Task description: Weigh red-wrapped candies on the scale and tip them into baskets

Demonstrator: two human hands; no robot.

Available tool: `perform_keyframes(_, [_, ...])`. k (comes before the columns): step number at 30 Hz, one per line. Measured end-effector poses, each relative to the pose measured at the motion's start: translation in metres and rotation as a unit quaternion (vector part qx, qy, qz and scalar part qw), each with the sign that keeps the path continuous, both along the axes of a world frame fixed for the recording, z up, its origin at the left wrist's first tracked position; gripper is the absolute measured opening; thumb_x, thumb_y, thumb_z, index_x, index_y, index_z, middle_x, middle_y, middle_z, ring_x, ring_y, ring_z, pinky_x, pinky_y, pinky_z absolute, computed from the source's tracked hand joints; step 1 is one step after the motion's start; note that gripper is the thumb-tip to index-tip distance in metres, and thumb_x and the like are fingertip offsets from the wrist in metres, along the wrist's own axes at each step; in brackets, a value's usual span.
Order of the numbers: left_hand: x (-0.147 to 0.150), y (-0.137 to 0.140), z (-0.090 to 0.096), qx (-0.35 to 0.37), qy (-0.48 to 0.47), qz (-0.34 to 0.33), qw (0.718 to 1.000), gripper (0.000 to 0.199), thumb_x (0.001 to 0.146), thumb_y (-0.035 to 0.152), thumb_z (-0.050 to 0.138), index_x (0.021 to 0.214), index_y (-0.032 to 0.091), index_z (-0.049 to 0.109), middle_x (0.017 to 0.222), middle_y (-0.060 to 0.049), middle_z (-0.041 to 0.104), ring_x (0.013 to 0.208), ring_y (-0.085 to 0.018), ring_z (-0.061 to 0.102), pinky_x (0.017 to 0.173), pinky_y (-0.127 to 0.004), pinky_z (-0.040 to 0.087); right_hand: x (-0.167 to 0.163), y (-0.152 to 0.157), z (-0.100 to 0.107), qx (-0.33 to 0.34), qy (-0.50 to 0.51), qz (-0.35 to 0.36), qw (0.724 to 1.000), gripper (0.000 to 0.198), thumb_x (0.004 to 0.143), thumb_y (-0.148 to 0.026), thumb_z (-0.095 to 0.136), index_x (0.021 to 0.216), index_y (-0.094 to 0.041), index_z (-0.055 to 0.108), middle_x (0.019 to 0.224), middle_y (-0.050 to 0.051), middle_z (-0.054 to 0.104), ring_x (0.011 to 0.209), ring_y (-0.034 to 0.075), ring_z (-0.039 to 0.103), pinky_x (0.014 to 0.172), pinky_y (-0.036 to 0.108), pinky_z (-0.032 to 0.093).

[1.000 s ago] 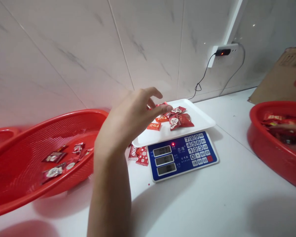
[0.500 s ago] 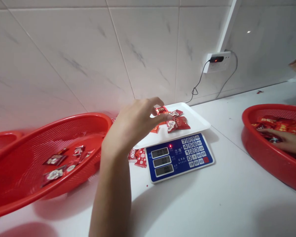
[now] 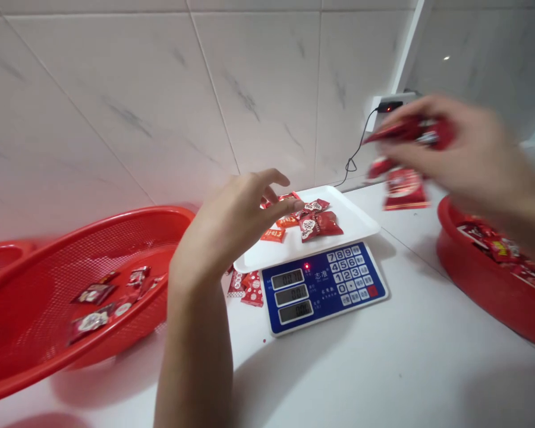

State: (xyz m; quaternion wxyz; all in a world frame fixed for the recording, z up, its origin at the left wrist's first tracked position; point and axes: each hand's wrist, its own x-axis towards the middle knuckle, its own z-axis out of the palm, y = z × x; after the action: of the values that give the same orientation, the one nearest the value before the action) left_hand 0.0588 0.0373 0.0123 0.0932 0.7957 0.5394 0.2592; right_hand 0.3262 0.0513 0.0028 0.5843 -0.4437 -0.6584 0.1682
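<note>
My left hand (image 3: 241, 217) hovers over the left side of the white scale tray (image 3: 356, 223), thumb and fingers apart and holding nothing. Several red and orange wrapped candies (image 3: 320, 224) lie on that tray, just past my fingertips. Up to the right, my right hand (image 3: 472, 157) is blurred by motion and closed around several red wrapped candies (image 3: 439, 134). One more red packet (image 3: 405, 189) shows below its fingers; whether it is gripped or dropping, I cannot tell. The blue keypad panel of the digital scale (image 3: 325, 288) faces me with its displays lit by a red light.
At right stands a red basket (image 3: 472, 285) full of wrapped candies. On the left, a red mesh basket (image 3: 40, 303) holds a few packets. Red dotted packets (image 3: 252, 289) lie beside the scale. A thin cable (image 3: 361, 142) runs from the wall socket behind it.
My right hand has come up out of the right basket with candies and moved left toward the scale. My left hand stays over the tray, shifted slightly left.
</note>
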Motion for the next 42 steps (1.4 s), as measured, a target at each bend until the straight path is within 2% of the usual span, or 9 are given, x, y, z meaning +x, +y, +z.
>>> perform_keyframes(4, [-0.009,0.002,0.002,0.001,0.002,-0.007,1.0,0.037,0.087,0.051,0.066,0.117,0.03,0.07,0.097,-0.004,0.075,0.084,-0.02,0.069,0.069,-0.031,0.05,-0.08,0.05,-0.04,0.058,0.047,0.113,0.991,0.01,0.083,-0.019,0.07,0.09,-0.022,0.062,0.095,0.0,0.069,0.091,0.015,0.066,0.09,0.036,0.054])
perform_keyframes(10, [-0.02,0.007,0.001,0.005,-0.007,0.034,0.999,0.038,0.086,0.055,0.066,0.115,0.031,0.07,0.094,-0.004,0.075,0.079,-0.022,0.069,0.061,-0.03,0.049,-0.106,0.077,-0.077,-0.027,0.169,0.105,0.98,0.015,0.081,-0.025,0.071,0.093,-0.025,0.061,0.102,-0.001,0.068,0.1,0.016,0.063,0.096,0.036,0.05])
perform_keyframes(15, [-0.014,0.007,0.004,0.002,-0.004,0.054,0.999,0.036,0.086,0.052,0.066,0.114,0.03,0.071,0.092,-0.003,0.074,0.076,-0.021,0.068,0.057,-0.028,0.047,-0.089,0.078,-0.069,-0.116,0.315,0.115,0.935,0.024,0.082,-0.029,0.07,0.1,-0.025,0.053,0.094,-0.002,0.065,0.075,0.012,0.062,0.062,0.025,0.047])
perform_keyframes(18, [-0.008,0.006,0.003,0.015,0.01,0.054,0.998,0.032,0.087,0.051,0.066,0.111,0.032,0.072,0.089,0.0,0.073,0.075,-0.019,0.067,0.058,-0.027,0.048,-0.072,0.071,-0.055,-0.071,0.272,0.105,0.954,0.028,0.085,-0.032,0.071,0.104,-0.026,0.052,0.095,-0.002,0.065,0.074,0.01,0.061,0.056,0.022,0.042])
perform_keyframes(25, [0.0,0.011,-0.004,0.023,0.031,0.01,0.999,0.032,0.087,0.052,0.067,0.112,0.031,0.072,0.089,-0.001,0.074,0.075,-0.019,0.067,0.06,-0.028,0.048,-0.069,0.055,-0.048,-0.088,0.154,0.107,0.978,0.023,0.087,-0.027,0.069,0.106,-0.023,0.057,0.103,0.001,0.067,0.078,0.013,0.064,0.062,0.024,0.049])
perform_keyframes(32, [0.004,0.032,-0.018,0.002,0.017,-0.028,0.999,0.039,0.09,0.035,0.068,0.127,0.026,0.063,0.104,-0.005,0.074,0.091,-0.021,0.069,0.075,-0.031,0.053,-0.083,0.044,-0.057,-0.144,-0.039,0.222,0.964,0.031,0.084,-0.022,0.07,0.115,-0.023,0.064,0.115,0.002,0.067,0.097,0.018,0.065,0.089,0.034,0.054])
perform_keyframes(36, [0.0,0.032,-0.019,0.004,0.066,0.003,0.998,0.043,0.092,0.031,0.066,0.134,0.025,0.059,0.108,-0.007,0.073,0.098,-0.024,0.069,0.081,-0.037,0.054,-0.08,0.044,-0.056,-0.163,-0.144,0.126,0.968,0.055,0.084,-0.026,0.071,0.137,-0.025,0.053,0.101,0.003,0.068,0.087,0.022,0.065,0.087,0.044,0.054])
perform_keyframes(39, [0.001,0.026,-0.014,0.013,0.025,0.006,1.0,0.042,0.09,0.033,0.069,0.13,0.024,0.062,0.112,-0.008,0.072,0.099,-0.025,0.069,0.081,-0.036,0.055,-0.08,0.043,-0.053,-0.127,-0.057,0.097,0.985,0.037,0.087,-0.027,0.069,0.122,-0.022,0.06,0.099,0.004,0.066,0.089,0.021,0.066,0.089,0.044,0.054])
perform_keyframes(42, [0.008,0.021,-0.01,-0.009,-0.054,-0.06,0.997,0.031,0.089,0.028,0.07,0.119,0.023,0.067,0.108,-0.005,0.074,0.095,-0.021,0.07,0.076,-0.03,0.057,-0.088,0.038,-0.049,-0.066,0.1,0.153,0.981,0.027,0.088,-0.031,0.07,0.112,-0.023,0.061,0.104,0.002,0.066,0.093,0.018,0.066,0.086,0.037,0.056])
